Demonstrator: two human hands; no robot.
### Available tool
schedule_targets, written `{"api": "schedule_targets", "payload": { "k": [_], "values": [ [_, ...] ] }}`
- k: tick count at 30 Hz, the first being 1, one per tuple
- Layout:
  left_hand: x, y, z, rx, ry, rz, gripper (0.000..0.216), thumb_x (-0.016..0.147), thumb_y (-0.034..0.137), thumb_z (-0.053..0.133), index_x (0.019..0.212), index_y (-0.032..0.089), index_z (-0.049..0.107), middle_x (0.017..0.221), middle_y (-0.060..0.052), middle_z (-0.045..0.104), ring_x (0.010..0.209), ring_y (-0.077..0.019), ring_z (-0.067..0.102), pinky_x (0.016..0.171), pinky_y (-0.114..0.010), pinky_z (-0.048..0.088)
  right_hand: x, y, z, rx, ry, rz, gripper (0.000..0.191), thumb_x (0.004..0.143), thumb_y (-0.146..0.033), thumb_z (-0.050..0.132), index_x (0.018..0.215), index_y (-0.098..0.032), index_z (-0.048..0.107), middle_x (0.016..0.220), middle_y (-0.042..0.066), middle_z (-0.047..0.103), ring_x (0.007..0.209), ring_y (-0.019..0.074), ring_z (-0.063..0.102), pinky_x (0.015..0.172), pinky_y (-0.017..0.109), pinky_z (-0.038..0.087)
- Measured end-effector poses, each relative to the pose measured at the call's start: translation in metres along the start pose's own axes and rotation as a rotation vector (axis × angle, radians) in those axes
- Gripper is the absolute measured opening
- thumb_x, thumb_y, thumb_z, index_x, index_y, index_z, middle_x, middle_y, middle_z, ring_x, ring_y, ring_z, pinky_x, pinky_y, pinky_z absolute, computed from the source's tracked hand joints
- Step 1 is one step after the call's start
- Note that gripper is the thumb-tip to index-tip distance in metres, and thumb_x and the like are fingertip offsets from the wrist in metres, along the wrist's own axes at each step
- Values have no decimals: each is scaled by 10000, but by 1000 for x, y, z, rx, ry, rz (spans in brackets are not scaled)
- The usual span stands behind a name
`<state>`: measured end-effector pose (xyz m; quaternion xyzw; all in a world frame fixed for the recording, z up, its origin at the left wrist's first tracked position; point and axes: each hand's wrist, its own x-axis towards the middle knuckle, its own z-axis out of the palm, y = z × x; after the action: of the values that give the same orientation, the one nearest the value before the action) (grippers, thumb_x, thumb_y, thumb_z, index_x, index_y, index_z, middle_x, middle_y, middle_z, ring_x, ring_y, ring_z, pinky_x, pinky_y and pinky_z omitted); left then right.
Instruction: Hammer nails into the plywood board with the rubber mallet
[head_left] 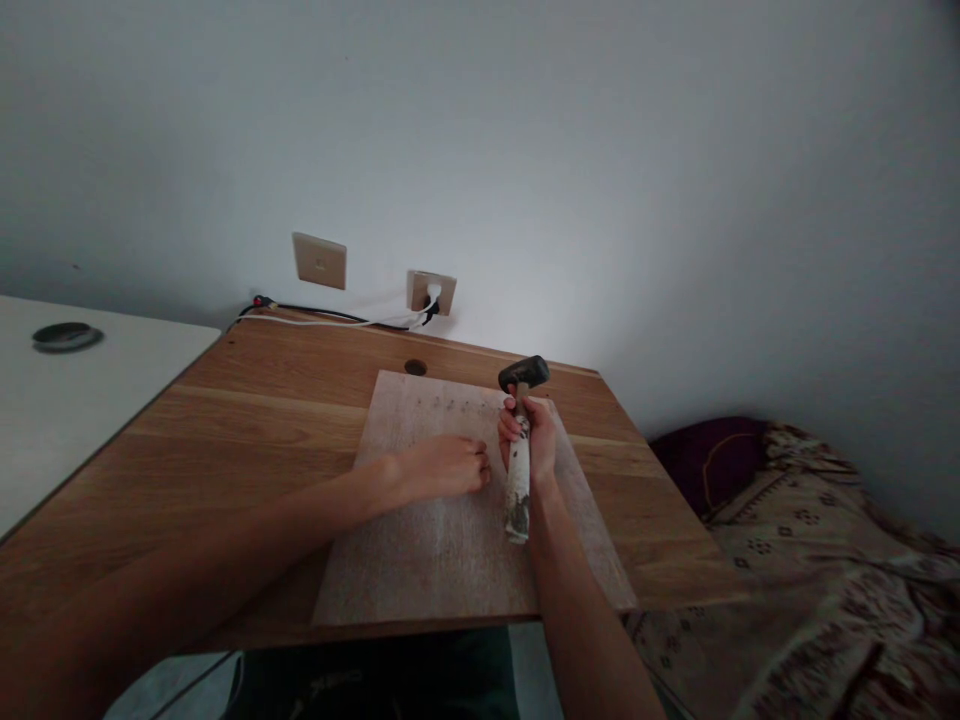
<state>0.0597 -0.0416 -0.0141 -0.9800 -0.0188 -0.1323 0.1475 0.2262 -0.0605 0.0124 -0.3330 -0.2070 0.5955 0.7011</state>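
Observation:
My right hand (pixel 541 440) is wrapped round the upper handle of a hammer (pixel 517 470), close below its dark head. The pale handle is worn and stained, and its end points down toward me. To its left, my left hand (pixel 454 466) is low over a pale wooden board (pixel 427 560), fingers curled together. Anything in those fingers is hidden or too small to name. Along the board's far edge runs a row of several small dark spots (pixel 450 405), perhaps nails; they are too small to tell.
The board lies on a brown wooden desk (pixel 285 420) with a round cable hole (pixel 415 367). Cables (pixel 322 322) run along the wall to a socket (pixel 442 292). A white table (pixel 97 400) adjoins on the left; patterned bedding (pixel 795 540) lies at right.

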Motion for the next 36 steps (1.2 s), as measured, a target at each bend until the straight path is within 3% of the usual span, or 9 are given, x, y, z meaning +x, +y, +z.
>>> {"api": "schedule_targets", "payload": {
  "k": [6,8,12,15,20,26,36],
  "values": [
    [-6,-15,-11,-96,99,-26,148,939,59,626,883,168,709,906,-55,760,894,-216,708,856,-339,525,1,3,0,-60,-18,21,62,865,-243,628,913,-211,606,663,-70,578,387,48,367,328,158,313],
    [-17,-34,-9,-261,129,-166,115,924,85,638,923,181,702,935,-53,755,910,-208,709,845,-322,526,2,5,0,-85,-21,14,81,865,-261,644,917,-208,612,665,-70,572,386,48,358,331,164,315],
    [-52,-80,4,-561,221,-652,208,873,141,648,1064,203,702,908,-24,753,821,-178,700,744,-281,516,1,8,2,-110,-29,21,146,839,-294,669,945,-199,638,671,-66,571,380,53,344,309,186,282],
    [-73,-99,16,-749,318,-791,144,872,228,660,1004,195,707,900,-18,763,813,-169,705,761,-278,533,0,12,4,-118,-48,37,193,808,-290,676,972,-192,651,664,-63,589,373,57,353,300,190,264],
    [-79,-100,25,-819,325,-800,85,834,258,693,885,193,710,829,-5,743,758,-159,691,749,-272,526,0,22,6,-186,-105,34,234,796,-313,681,992,-188,662,670,-47,634,374,65,388,313,197,318],
    [-78,-98,26,-788,312,-802,80,810,271,708,842,198,695,789,4,727,738,-171,679,700,-265,495,0,41,14,-290,-238,72,310,761,-358,694,1024,-196,666,661,-46,663,338,71,375,277,207,299],
    [-82,-101,32,-853,397,-841,510,748,280,774,1237,180,666,1016,-55,805,955,-244,766,889,-346,567,-17,65,30,-437,-354,110,337,821,-449,719,1051,-216,636,719,-42,697,336,75,449,284,204,365]
  ]
}}
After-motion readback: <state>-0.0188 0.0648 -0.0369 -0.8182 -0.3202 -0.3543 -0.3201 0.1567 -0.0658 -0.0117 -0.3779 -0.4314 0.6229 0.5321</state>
